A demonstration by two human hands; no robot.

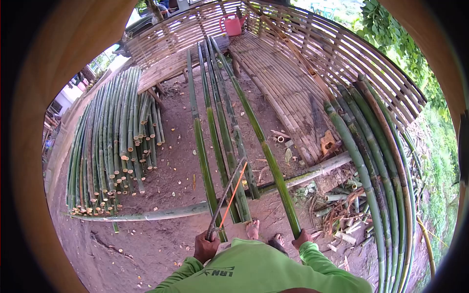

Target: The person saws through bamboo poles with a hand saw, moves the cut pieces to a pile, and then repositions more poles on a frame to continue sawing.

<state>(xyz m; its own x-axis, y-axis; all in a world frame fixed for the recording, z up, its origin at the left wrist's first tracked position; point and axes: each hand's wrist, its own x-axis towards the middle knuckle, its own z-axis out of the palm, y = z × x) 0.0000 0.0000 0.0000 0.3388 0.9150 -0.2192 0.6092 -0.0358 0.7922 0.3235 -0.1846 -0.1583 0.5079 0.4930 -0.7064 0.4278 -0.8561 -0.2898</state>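
My left hand (pixel 206 247) is closed around the handle of a bow saw (pixel 233 194) with a dark curved frame and a thin orange blade. The saw points up and forward, over several green bamboo poles (pixel 201 146) lying side by side. My right hand (pixel 302 238) grips the near end of another long green bamboo pole (pixel 280 183), which slants away to the far left. These poles rest across a thick bamboo pole (pixel 166 213) on the ground. Their far ends reach a low slatted bamboo bench.
A large stack of cut bamboo (pixel 110 136) lies at left. Longer poles (pixel 364 161) lean at right, beside bamboo offcuts (pixel 346 238). A slatted bench (pixel 273 73) holds a pink watering can (pixel 232 25) and an orange chainsaw-like tool (pixel 328 141). My feet (pixel 252 229) stand near the poles.
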